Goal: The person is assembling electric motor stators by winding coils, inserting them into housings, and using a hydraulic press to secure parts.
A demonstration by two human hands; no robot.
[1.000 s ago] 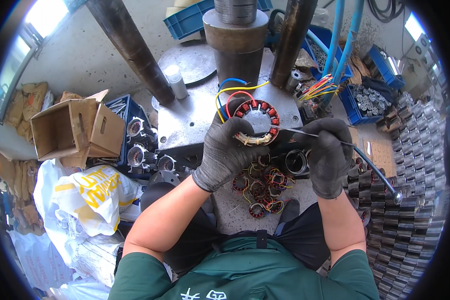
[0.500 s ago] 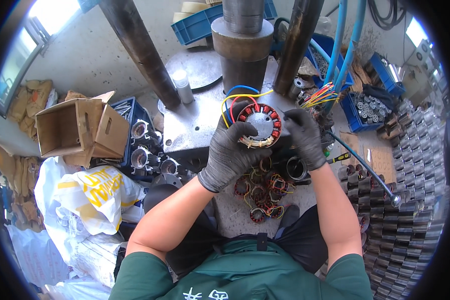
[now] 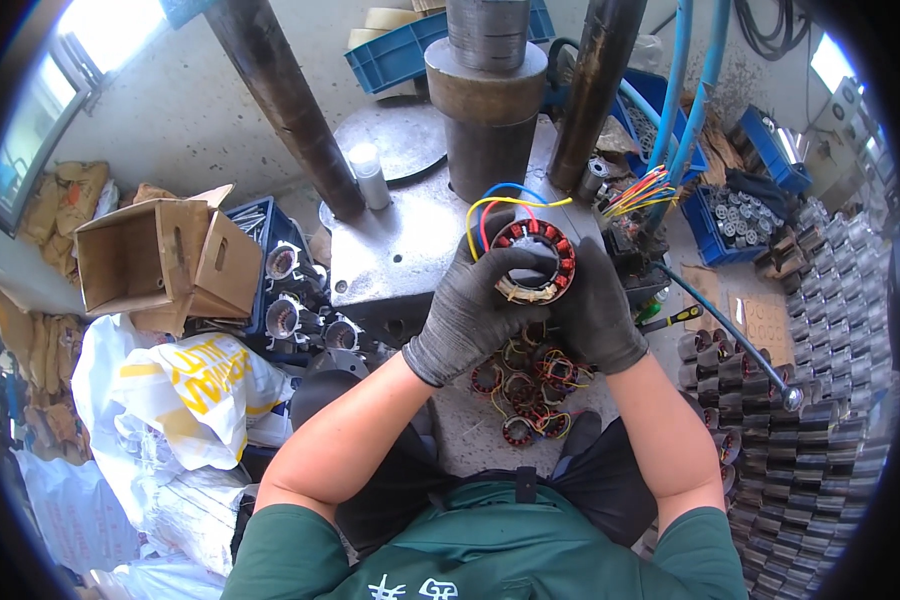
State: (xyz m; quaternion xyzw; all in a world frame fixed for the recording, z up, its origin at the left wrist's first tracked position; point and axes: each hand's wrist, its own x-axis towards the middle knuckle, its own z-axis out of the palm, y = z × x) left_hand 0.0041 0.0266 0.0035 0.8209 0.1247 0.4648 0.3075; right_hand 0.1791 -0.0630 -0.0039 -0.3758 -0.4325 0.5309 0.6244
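1. Head view: the gloved left hand [image 3: 470, 310] and gloved right hand [image 3: 598, 312] both clasp a wound stator ring [image 3: 532, 262] above the press plate [image 3: 390, 255].
2. More stators [image 3: 525, 385] lie just below the hands, on the bench.

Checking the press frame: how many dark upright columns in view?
2. One column leans up-left of the plate; the other column stands right of the central ram. Both gloved hands hold a stator below. Others may be hidden.

Dark grey knit gloves; green short-sleeved shirt
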